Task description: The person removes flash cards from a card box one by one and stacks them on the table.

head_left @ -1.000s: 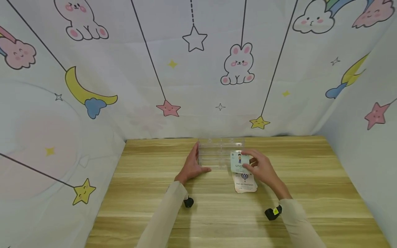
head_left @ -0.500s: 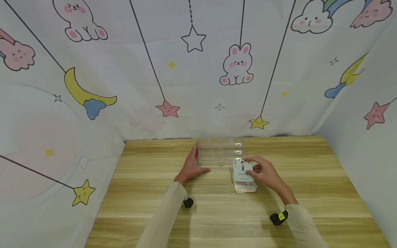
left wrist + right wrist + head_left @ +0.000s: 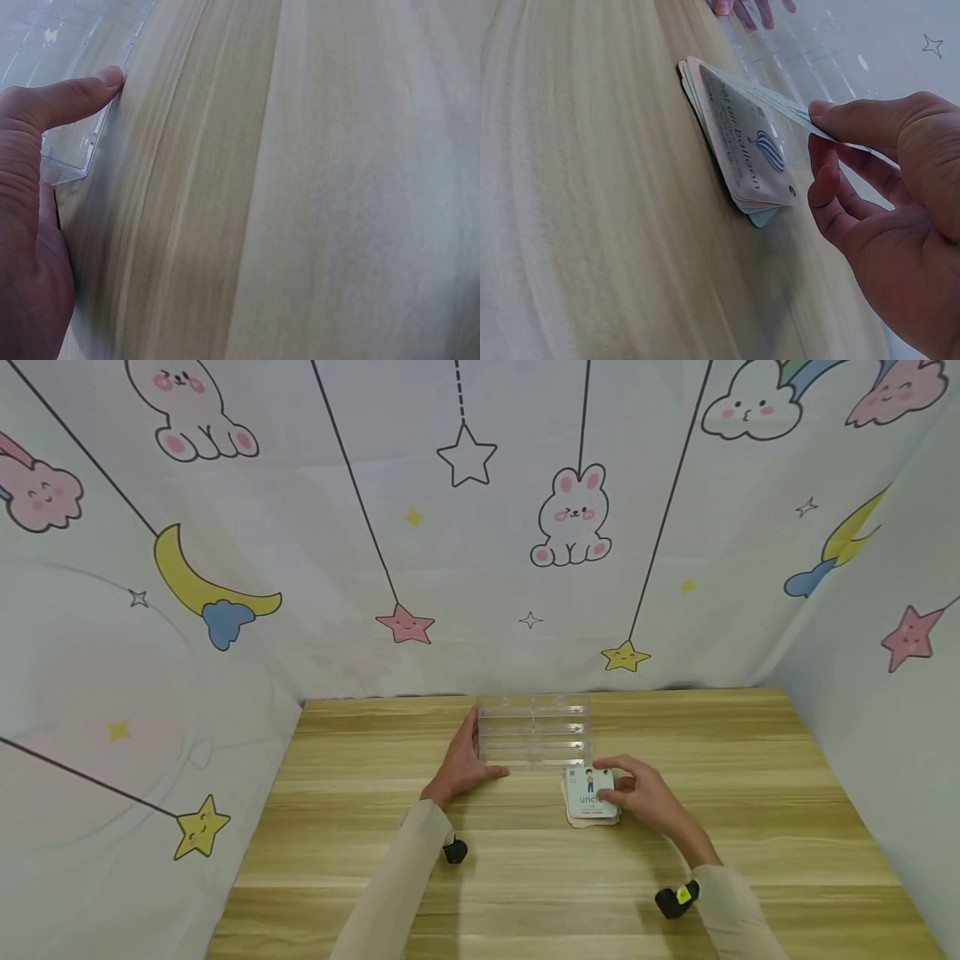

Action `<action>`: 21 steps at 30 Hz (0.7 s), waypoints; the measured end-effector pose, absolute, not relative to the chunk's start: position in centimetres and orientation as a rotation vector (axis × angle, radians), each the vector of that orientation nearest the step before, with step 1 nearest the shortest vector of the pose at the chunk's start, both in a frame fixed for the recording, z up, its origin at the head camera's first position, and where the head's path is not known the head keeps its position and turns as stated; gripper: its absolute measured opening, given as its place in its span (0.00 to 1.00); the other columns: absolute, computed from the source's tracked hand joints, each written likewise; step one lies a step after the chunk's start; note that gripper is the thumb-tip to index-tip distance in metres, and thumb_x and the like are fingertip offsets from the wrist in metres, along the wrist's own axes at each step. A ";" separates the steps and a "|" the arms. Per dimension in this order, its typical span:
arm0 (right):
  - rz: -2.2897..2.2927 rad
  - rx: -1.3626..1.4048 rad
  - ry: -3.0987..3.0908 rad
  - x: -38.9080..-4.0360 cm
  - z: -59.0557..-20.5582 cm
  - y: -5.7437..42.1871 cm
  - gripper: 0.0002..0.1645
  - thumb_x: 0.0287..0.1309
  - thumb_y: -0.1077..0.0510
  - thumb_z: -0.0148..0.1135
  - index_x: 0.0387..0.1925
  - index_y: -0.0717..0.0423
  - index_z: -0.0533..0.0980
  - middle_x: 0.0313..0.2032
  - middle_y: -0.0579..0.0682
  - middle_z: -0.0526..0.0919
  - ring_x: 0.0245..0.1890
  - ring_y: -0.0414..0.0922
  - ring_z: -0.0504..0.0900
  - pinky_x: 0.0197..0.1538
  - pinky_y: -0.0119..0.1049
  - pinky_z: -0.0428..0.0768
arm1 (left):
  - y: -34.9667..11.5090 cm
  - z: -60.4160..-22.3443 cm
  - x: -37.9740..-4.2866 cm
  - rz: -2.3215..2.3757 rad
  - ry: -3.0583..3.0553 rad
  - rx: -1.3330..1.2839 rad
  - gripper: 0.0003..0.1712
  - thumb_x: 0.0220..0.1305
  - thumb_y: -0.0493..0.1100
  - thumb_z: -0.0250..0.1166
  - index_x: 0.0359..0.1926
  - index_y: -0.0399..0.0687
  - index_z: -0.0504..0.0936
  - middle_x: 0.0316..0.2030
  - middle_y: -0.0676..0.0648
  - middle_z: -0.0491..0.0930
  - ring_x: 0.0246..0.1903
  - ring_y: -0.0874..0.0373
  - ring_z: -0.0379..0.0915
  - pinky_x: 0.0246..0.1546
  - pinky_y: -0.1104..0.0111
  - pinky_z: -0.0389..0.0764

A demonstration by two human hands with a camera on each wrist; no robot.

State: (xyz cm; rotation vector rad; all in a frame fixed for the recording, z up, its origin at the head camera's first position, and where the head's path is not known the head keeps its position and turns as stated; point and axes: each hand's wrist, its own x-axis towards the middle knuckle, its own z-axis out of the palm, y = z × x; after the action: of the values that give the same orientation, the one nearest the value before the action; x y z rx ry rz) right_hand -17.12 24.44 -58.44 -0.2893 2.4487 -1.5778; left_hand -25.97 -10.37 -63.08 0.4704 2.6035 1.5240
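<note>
My right hand [image 3: 643, 793] pinches several thin pale-green flash cards, the top one an "uncle" card [image 3: 581, 802], between thumb and fingers. In the right wrist view, these cards [image 3: 784, 105] slope over a stack of flash cards topped by a "hot air balloon" card [image 3: 739, 146]. Their far edge meets the stack; the near edge is raised. My left hand [image 3: 461, 768] rests against a clear plastic rack [image 3: 534, 727]. Its fingers lie straight along the left side, and its thumb extends along the front edge. In the left wrist view, the thumb [image 3: 79, 97] touches the rack's edge.
The rack stands at the back of a wood-grain table [image 3: 540, 893], near a white cloth backdrop [image 3: 480, 568] printed with stars, moons and rabbits. White cloth also rises at both sides. A small black camera is worn on each wrist.
My right hand has moved the "uncle" cards from in front of the rack's lower right corner toward me, over the stack, covering most of the balloon card. The left hand has stayed at the rack.
</note>
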 end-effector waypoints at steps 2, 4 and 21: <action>-1.591 -0.276 2.429 -17.0 -58.7 24.4 0.28 0.63 0.68 0.71 0.64 0.62 0.77 0.62 0.64 0.76 0.49 0.56 0.86 0.44 0.35 0.87 | -10.4 -63.0 -26.0 1.523 2.603 0.469 0.80 0.44 0.47 0.88 0.84 0.50 0.38 0.82 0.45 0.45 0.79 0.53 0.48 0.76 0.63 0.58; -1.587 -0.276 2.432 -17.0 -58.8 24.3 0.27 0.63 0.69 0.70 0.63 0.62 0.77 0.61 0.64 0.76 0.51 0.57 0.86 0.44 0.35 0.87 | -10.4 -63.0 -26.0 1.522 2.603 0.466 0.80 0.44 0.47 0.88 0.84 0.50 0.38 0.82 0.45 0.45 0.79 0.53 0.48 0.76 0.63 0.58; -1.255 -0.469 2.757 -17.0 -59.8 24.1 0.28 0.55 0.64 0.78 0.58 0.64 0.81 0.50 0.57 0.79 0.34 0.46 0.71 0.34 0.33 0.69 | -10.4 -62.9 -25.9 1.504 2.604 0.455 0.81 0.44 0.48 0.88 0.84 0.50 0.37 0.82 0.46 0.44 0.79 0.53 0.47 0.75 0.63 0.58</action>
State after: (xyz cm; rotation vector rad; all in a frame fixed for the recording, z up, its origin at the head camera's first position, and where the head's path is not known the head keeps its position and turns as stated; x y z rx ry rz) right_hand -17.04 24.13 -59.81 -0.4687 2.7571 -1.2548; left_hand -25.89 -10.37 -62.85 0.4547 2.6035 1.5038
